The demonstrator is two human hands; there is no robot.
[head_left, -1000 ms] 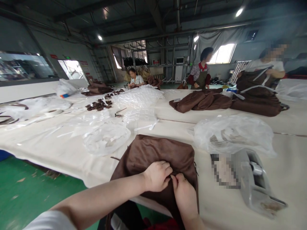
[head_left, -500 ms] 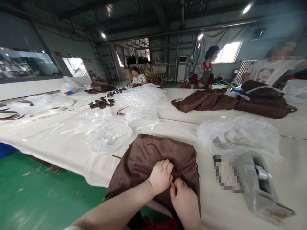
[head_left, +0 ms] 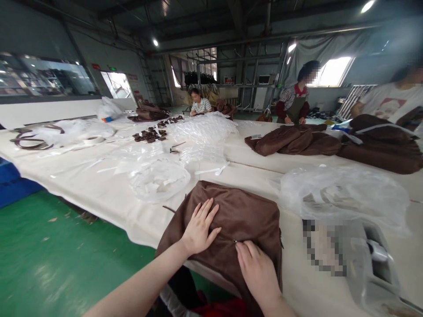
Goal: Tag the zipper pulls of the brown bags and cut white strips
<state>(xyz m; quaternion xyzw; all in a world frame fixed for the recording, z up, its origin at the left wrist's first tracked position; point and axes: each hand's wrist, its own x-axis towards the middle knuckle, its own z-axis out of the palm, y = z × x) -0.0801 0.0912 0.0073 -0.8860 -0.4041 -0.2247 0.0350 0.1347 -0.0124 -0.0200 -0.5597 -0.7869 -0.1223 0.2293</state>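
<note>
A brown bag (head_left: pixel 244 207) lies at the near edge of the table, directly before me. My left hand (head_left: pixel 200 229) rests flat on its upper face, fingers spread, with nothing in it. To the right, my right hand (head_left: pixel 256 264) has its fingers drawn together at a small metal zipper pull (head_left: pixel 235 241) on the bag's face. The fingertips appear to pinch the pull, though the thumb is mostly hidden. A thin dark strap end (head_left: pixel 169 208) sticks out at the bag's left side.
Clear plastic bags lie left (head_left: pixel 158 178) and right (head_left: pixel 343 193) of the bag. More brown bags (head_left: pixel 294 140) are piled at the back right. A clear-wrapped container (head_left: pixel 376 259) stands at the right. Co-workers (head_left: pixel 294 101) are across the white-covered table (head_left: pixel 99 185).
My left hand has left the spot beside my right hand, moved left and opened flat on the bag. My right hand stays at the zipper. The view has turned slightly left.
</note>
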